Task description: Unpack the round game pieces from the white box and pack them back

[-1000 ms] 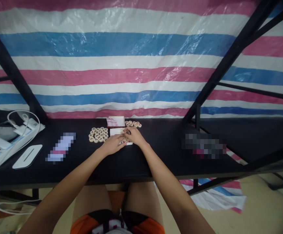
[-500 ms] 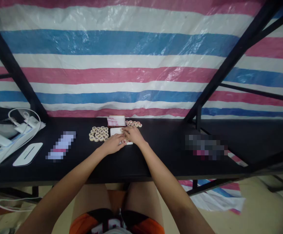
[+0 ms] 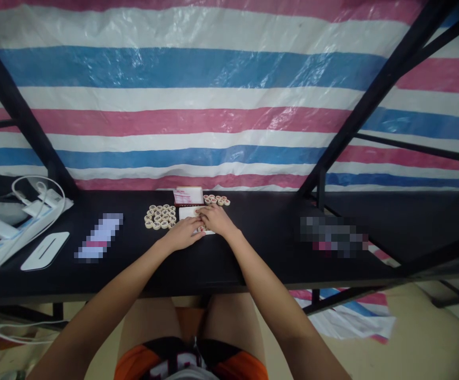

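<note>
My left hand [image 3: 182, 234] rests at the near left side of a small white open box [image 3: 185, 211]. Its thumb and fingers are closed about a round xiangqi piece [image 3: 201, 229] with red marking. From the right, my right hand [image 3: 217, 218] reaches over the same box, fingers bent down onto pieces inside; its palm side is hidden. The two hands' fingertips nearly meet. Left of the box, a cluster of cream xiangqi pieces [image 3: 158, 217] with dark characters lies in rows. Red-marked pieces [image 3: 217, 200] lie behind my right hand.
The box lid [image 3: 189, 196] stands open behind the box. On the black table [image 3: 134, 274] lie a blurred-out phone-like item [image 3: 99, 237], a white flat device [image 3: 45, 251] and white cables [image 3: 61, 190]. Another pixelated item [image 3: 334, 236] is at right. Striped sheeting hangs behind, between black frame posts.
The hands stay over the box, with only slight finger movement. The view has shifted very slightly. The piece clusters look the same.
</note>
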The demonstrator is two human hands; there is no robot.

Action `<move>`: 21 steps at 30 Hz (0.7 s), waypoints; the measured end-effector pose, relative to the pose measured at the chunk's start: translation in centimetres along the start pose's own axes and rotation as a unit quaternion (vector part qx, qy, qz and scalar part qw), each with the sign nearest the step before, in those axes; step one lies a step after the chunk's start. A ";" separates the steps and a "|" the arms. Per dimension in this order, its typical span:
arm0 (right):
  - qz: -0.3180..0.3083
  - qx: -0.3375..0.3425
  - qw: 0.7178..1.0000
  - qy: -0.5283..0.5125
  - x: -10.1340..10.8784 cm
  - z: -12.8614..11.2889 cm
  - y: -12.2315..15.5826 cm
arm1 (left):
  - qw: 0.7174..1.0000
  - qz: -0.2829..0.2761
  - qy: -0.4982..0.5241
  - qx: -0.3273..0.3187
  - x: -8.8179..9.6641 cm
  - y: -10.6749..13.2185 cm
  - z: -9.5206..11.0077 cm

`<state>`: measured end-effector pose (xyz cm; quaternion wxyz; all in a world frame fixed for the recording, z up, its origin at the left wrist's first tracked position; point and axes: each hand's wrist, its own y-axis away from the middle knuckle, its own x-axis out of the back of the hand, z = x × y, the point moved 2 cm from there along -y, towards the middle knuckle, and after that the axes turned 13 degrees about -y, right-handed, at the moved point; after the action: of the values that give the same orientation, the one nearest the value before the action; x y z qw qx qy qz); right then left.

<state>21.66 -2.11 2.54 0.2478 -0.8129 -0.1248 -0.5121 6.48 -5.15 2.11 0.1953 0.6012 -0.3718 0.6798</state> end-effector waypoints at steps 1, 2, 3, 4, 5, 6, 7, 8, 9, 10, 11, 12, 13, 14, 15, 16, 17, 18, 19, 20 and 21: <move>0.001 0.000 1.000 0.002 0.0 0.0 0.0 | 1.000 0.000 -0.001 0.000 0.0 0.0 0.0; 0.000 0.000 1.000 0.005 0.0 0.0 0.0 | 1.000 -0.001 -0.003 0.000 0.1 0.0 0.0; -0.002 0.001 1.000 0.008 -0.1 0.1 -0.1 | 1.000 -0.003 -0.005 0.000 0.1 0.0 0.1; -0.006 0.004 1.000 0.009 -0.1 0.1 -0.1 | 1.000 -0.004 -0.007 0.001 0.1 0.0 0.1; -0.014 0.007 1.000 0.008 -0.2 0.1 -0.1 | 1.000 -0.005 -0.009 0.001 0.1 0.0 0.1; -0.021 0.009 1.000 0.006 -0.2 0.1 -0.1 | 1.000 -0.005 -0.010 0.001 0.1 0.0 0.0; -0.025 0.009 1.000 0.003 -0.2 0.1 -0.1 | 1.000 -0.005 -0.011 0.001 0.0 0.0 0.0; -0.024 0.008 1.000 0.002 -0.2 0.1 -0.1 | 1.000 -0.004 -0.010 0.000 0.0 0.0 0.0; -0.020 0.005 1.000 0.003 -0.2 0.1 -0.1 | 1.000 -0.003 -0.008 -0.002 0.0 0.0 -0.1; -0.016 0.001 1.000 0.007 -0.1 0.1 -0.1 | 1.000 -0.003 -0.007 -0.003 -0.1 0.0 -0.1; -0.014 -0.005 1.000 0.012 -0.1 0.0 -0.1 | 1.000 -0.003 -0.007 -0.004 -0.1 0.0 -0.1; -0.012 -0.010 1.000 0.017 0.0 0.0 0.0 | 1.000 -0.004 -0.007 -0.004 -0.1 0.0 -0.1; -0.012 -0.015 1.000 0.022 0.0 -0.1 0.0 | 1.000 -0.004 -0.007 -0.003 0.0 0.1 0.0; -0.011 -0.018 0.999 0.026 0.1 -0.1 0.1 | 1.000 -0.006 -0.007 -0.001 0.0 0.1 0.0; -0.010 -0.016 1.000 0.025 0.1 -0.2 0.1 | 1.000 -0.008 -0.007 0.000 0.0 0.1 0.0; -0.007 -0.011 1.000 0.021 0.2 -0.2 0.2 | 1.000 -0.010 -0.008 0.001 0.0 0.1 0.0; -0.004 -0.002 1.000 0.015 0.2 -0.1 0.2 | 1.000 -0.011 -0.009 0.003 0.0 0.1 0.0; -0.001 0.006 1.000 0.006 0.1 -0.1 0.2 | 1.000 -0.011 -0.011 0.004 -0.1 0.1 -0.1; 0.001 0.012 1.000 -0.004 0.0 0.1 0.2 | 1.000 -0.010 -0.012 0.005 -0.1 0.1 -0.1; 0.004 0.013 1.000 -0.015 -0.2 0.3 0.2 | 1.000 -0.009 -0.011 0.004 -0.2 0.1 -0.2; 0.009 0.012 1.000 -0.028 -0.4 0.6 0.1 | 1.000 -0.007 -0.010 0.003 -0.3 0.1 -0.3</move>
<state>22.03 -1.85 1.97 0.2584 -0.8249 -0.1305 -0.4855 6.31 -4.97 1.84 0.1947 0.6112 -0.3678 0.6733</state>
